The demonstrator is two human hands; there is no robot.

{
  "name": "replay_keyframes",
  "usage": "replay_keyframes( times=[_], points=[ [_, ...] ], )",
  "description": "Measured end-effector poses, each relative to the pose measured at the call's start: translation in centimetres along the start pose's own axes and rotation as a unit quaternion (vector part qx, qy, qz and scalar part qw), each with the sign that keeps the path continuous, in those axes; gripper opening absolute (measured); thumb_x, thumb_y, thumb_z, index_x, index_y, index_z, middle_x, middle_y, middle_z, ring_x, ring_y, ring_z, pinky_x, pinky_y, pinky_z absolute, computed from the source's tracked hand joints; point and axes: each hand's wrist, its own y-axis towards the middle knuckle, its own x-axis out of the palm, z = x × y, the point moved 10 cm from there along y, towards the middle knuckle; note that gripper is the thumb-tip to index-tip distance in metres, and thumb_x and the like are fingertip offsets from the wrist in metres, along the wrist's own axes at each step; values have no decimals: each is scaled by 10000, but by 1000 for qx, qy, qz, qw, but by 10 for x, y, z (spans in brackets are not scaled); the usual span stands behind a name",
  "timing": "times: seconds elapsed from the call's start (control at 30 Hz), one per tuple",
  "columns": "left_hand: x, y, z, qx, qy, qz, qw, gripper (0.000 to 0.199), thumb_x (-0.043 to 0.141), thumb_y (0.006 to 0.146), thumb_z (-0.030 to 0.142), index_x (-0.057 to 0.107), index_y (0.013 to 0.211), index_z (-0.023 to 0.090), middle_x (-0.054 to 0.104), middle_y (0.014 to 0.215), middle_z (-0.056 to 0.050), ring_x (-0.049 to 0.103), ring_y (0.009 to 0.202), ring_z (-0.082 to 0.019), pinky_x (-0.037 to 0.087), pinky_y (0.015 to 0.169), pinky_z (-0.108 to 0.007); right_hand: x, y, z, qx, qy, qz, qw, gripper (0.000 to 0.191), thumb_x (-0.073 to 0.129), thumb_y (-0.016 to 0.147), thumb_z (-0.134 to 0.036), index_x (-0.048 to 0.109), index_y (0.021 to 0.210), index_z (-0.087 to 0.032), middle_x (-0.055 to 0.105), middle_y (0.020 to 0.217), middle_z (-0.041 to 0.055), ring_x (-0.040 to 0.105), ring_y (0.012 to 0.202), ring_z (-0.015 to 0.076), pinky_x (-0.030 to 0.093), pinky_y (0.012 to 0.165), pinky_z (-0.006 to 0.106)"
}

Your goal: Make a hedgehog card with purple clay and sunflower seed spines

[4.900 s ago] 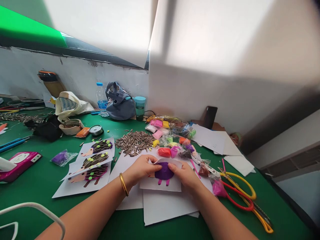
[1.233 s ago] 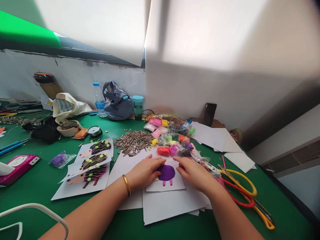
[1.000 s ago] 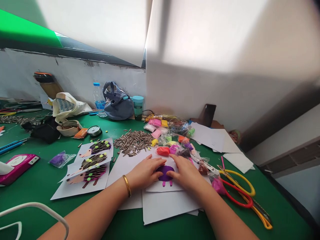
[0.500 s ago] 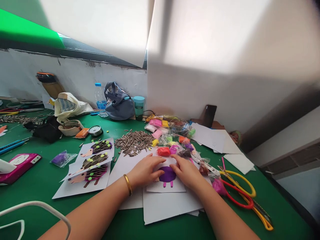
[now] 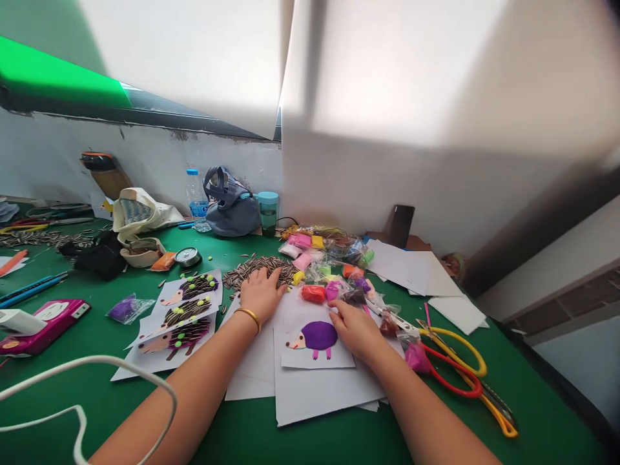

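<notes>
My left hand [image 5: 260,295] reaches over the near side of a pile of striped sunflower seeds [image 5: 252,265], fingers spread, their tips among the seeds. A gold bangle [image 5: 250,318] circles that wrist. My right hand [image 5: 356,328] rests loosely bent at the right edge of a hedgehog picture [image 5: 317,337], holding nothing visible. The hedgehog has a flat purple body, a beige face and pink legs on white paper [image 5: 320,400]. At the left lie several finished-looking hedgehog pictures [image 5: 177,339] with seed spines and green balls.
Packets of coloured clay [image 5: 312,294] lie beyond the hedgehog picture. Scissors with yellow and red handles [image 5: 460,381] are right of my right arm. A white cable [image 5: 87,361] loops at the front left. A bag [image 5: 232,213], a bottle [image 5: 196,197] and a cup [image 5: 268,213] stand along the wall.
My left hand has moved from the hedgehog picture up and left onto the sunflower seeds, uncovering the hedgehog's face. My right hand stays beside the picture, its fingers more bent.
</notes>
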Motion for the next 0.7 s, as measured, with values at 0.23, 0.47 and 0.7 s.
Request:
replay_keyframes(
  times=[0.23, 0.47, 0.7],
  points=[
    [11, 29, 5, -9, -33, -11, 999, 282, 442, 931, 372, 604, 1085, 201, 522, 1203, -164, 448, 1159, -319, 397, 912, -425, 0, 0, 0, -6, -6, 6, 1000, 342, 390, 945, -298, 598, 1210, -242, 691, 1161, 46, 634, 1036, 210, 412, 802, 282],
    [12, 52, -15, -58, -168, -11, 984, 140, 519, 892, 263, 602, 884, 151, 583, 1048, -163, 574, 1045, -287, 402, 905, -383, 1, 3, 3, -10, -9, 17, 1000, 352, 378, 931, -229, 607, 1197, -249, 686, 1169, 41, 632, 1032, 203, 413, 802, 279],
    [-5, 53, -52, -178, -430, 68, 882, 217, 523, 893, 292, 476, 710, 185, 567, 889, -88, 572, 948, -215, 426, 749, -273, -3, 4, 6, -13, -18, 36, 999, 305, 430, 925, -237, 638, 1147, -237, 648, 1138, 57, 610, 1019, 185, 402, 784, 251]
  ],
)
